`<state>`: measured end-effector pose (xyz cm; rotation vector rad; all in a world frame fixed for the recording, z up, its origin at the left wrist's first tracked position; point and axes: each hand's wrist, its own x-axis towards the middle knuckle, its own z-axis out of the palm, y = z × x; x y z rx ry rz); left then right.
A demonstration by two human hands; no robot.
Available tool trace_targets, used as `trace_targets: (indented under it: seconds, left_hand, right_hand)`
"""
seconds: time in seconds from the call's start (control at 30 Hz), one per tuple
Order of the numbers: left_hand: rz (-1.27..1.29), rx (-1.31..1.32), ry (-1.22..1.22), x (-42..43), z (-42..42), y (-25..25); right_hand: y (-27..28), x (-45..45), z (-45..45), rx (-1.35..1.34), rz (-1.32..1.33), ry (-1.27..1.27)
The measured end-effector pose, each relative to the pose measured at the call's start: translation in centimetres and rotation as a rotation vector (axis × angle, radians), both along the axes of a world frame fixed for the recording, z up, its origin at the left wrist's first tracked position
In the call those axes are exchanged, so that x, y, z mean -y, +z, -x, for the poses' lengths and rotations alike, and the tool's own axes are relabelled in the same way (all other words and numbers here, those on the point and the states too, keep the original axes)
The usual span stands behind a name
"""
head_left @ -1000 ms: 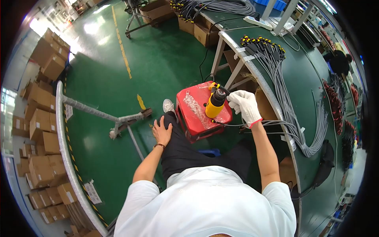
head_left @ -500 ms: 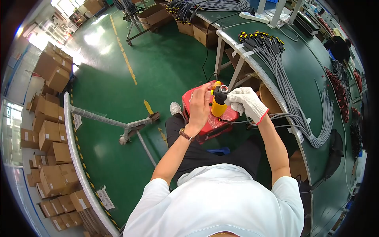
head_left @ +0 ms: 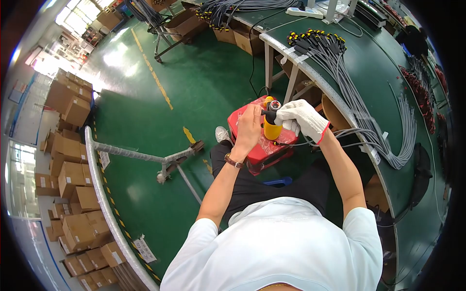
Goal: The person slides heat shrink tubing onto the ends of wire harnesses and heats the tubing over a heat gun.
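Note:
A yellow and black heat gun (head_left: 273,130) stands nozzle up on a red stool (head_left: 257,150). My bare left hand (head_left: 249,130) is pinched on the left end of a black cable piece (head_left: 270,114), just above the gun. My gloved right hand (head_left: 302,118) holds the other end, its fingers closed beside the nozzle. From below the right hand, grey cables (head_left: 361,141) run to the green bench on the right. The exact shape of the held piece is partly hidden by my fingers.
A bundle of grey cables with black and yellow connectors (head_left: 318,42) lies on the green bench (head_left: 374,72). Stacked cardboard boxes (head_left: 80,230) line the left side. A wrapped metal frame (head_left: 97,184) curves along my left. A power strip (head_left: 305,12) sits at the bench's far end.
My left hand has risen from my leg and closed on the black piece at the right hand. The right hand stays near the nozzle. The whole view has shifted slightly.

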<state>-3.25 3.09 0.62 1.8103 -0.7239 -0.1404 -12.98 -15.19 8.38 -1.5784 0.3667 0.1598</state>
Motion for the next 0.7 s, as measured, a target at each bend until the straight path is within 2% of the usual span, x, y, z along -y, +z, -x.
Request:
trace_targets:
  seconds: [0.03, 0.13, 0.23, 0.33, 0.53, 0.7]
  left_hand:
    - [0.060, -0.206, -0.056, -0.3, -0.2, 0.6]
    - [0.241, -0.148, -0.085, -1.4, -0.3, 1.2]
    - [0.161, 0.211, -0.106, -2.1, -0.1, 2.3]
    - [0.048, 0.396, -0.158, -2.4, -0.8, 2.9]
    - [-0.018, 0.542, -0.198, -2.1, -1.7, 2.7]
    - [-0.024, 0.550, -0.214, -1.8, -1.6, 2.8]
  right_hand:
    - [0.0, 0.2, 0.0, 0.001, -0.015, -0.013]
    - [0.3, 0.5, 0.1, 0.019, -0.043, -0.023]
    - [0.3, 0.6, 0.3, 0.028, -0.074, -0.019]
    - [0.2, 0.7, 0.4, 0.028, -0.052, 0.007]
    - [0.4, 0.6, 0.7, 0.002, -0.035, -0.008]
    - [0.3, 0.6, 1.0, 0.000, -0.026, -0.011]
